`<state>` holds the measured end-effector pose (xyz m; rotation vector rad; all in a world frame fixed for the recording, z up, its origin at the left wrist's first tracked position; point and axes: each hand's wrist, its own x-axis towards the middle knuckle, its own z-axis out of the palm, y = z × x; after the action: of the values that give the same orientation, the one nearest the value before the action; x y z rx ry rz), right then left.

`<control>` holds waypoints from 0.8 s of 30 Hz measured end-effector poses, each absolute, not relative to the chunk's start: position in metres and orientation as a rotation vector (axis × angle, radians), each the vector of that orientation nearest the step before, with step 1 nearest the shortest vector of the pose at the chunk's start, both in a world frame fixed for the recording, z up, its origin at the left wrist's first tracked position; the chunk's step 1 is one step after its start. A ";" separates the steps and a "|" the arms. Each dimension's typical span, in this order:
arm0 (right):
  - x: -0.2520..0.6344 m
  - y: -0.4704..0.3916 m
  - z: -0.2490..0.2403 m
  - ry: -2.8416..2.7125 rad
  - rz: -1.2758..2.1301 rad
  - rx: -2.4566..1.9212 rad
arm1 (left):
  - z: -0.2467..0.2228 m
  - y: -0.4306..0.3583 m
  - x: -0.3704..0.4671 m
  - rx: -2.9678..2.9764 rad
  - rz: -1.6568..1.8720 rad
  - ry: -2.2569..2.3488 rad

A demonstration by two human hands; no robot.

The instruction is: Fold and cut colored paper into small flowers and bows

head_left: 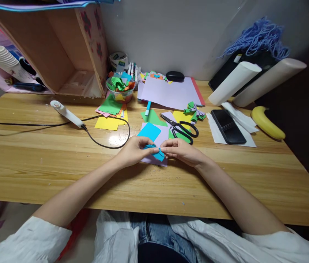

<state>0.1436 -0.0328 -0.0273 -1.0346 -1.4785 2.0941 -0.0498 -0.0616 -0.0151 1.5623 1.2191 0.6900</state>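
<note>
Between my two hands is a small folded piece of blue paper (158, 155), creased and tilted. My left hand (138, 149) pinches its left and middle part between thumb and fingers. From the other side, the fingertips of my right hand (180, 150) are closed on it near the middle. Under the hands lies a lilac paper sheet (162, 136), with a flat blue paper square (149, 132) on its upper part. Black-handled scissors (180, 128) rest just beyond my right hand, over green and yellow paper. A capped blue marker (148, 108) lies behind the blue square.
A folded green and lilac paper shape (195, 111) lies right of the scissors. A phone (228, 126) and a banana (268, 122) sit at the right. Left are coloured paper sheets (106, 123), a tub of scraps (121, 93) and a white corded device (66, 114).
</note>
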 end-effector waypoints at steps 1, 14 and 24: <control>0.143 -0.033 -0.027 -1.511 2.053 -1.037 | -0.015 -0.062 -0.050 1.572 0.690 1.226; 0.136 -0.039 -0.024 -1.669 1.627 -1.097 | -0.025 -0.062 -0.051 1.647 0.749 1.257; 0.131 -0.041 -0.030 -1.609 1.529 -1.112 | -0.027 -0.061 -0.048 1.579 0.844 1.298</control>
<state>0.1311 -0.0413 -0.0296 -1.1121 -1.6093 1.5293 -0.0476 -0.0615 -0.0269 1.5792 1.2976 0.8442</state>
